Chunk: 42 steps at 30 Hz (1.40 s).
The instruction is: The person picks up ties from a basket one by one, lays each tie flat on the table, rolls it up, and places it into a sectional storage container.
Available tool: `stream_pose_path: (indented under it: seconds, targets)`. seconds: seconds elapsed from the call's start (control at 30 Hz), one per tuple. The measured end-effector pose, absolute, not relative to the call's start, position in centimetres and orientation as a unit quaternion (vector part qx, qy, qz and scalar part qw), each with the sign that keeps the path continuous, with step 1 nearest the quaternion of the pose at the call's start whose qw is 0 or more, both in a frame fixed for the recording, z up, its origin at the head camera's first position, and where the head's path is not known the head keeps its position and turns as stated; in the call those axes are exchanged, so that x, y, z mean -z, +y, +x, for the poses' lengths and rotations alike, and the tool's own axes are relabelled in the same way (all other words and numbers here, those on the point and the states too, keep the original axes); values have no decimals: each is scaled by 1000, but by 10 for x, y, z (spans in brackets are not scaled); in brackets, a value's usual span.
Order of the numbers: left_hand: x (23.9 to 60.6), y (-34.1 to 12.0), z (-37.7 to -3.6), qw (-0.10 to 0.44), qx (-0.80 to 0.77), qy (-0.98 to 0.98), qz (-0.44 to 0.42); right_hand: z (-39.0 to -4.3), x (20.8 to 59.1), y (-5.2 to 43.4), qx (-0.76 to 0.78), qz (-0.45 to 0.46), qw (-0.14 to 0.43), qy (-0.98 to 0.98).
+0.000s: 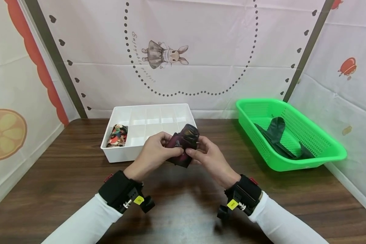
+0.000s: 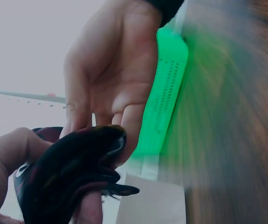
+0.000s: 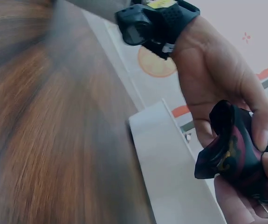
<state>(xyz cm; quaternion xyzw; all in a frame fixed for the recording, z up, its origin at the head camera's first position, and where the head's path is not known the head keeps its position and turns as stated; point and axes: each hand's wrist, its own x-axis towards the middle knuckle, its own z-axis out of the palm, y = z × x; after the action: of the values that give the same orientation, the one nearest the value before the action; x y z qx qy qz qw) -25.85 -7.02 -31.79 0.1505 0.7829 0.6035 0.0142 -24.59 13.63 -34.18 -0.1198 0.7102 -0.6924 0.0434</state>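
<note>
A rolled, glossy dark cloth (image 1: 186, 136) with purple and yellow patterning is held up between both hands, in front of a white divided tray (image 1: 122, 153). My left hand (image 1: 152, 151) pinches its left side, thumb in front and fingers behind. From the other side my right hand (image 1: 212, 158) pinches the lower right part with its thumb. In the left wrist view the cloth (image 2: 64, 170) shows loose folds and a pointed edge. The right wrist view shows the end of the roll (image 3: 236, 154) opening in a loop, near the fingertips of both hands.
A colourful folded cloth (image 1: 118, 135) sits in the tray's front left compartment. At the right stands a green perforated basket (image 1: 317, 135) with dark cloth strips (image 1: 276, 130) inside. Patterned white sheeting (image 1: 219, 47) walls the brown wooden table (image 1: 64, 189) at the back and sides.
</note>
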Motion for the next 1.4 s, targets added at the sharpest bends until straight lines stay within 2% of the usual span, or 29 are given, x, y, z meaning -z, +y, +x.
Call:
stream_pose_path:
  seconds: [0.33,0.4,0.6,0.8,1.17,1.4]
  targets:
    - [315,-79,-262,30,-580,799,155,-248,349,136,660,-199,-33,724]
    - [314,-79,-261,48,-575,801,156,-249,351,137,646,-203,-41,734]
    - [316,-77,-262,105,-615,766,156,-251,355,138,639,-189,-40,745]
    - [314,-78,-263,100,-618,764,156,-250,355,137,638,-195,-27,744]
    - [314,-82,-266,130,-629,751,153,-249,353,138,607,-210,-48,765]
    - [312,-86,-268,138,-627,749,164,-250,348,134,617,-218,-34,756]
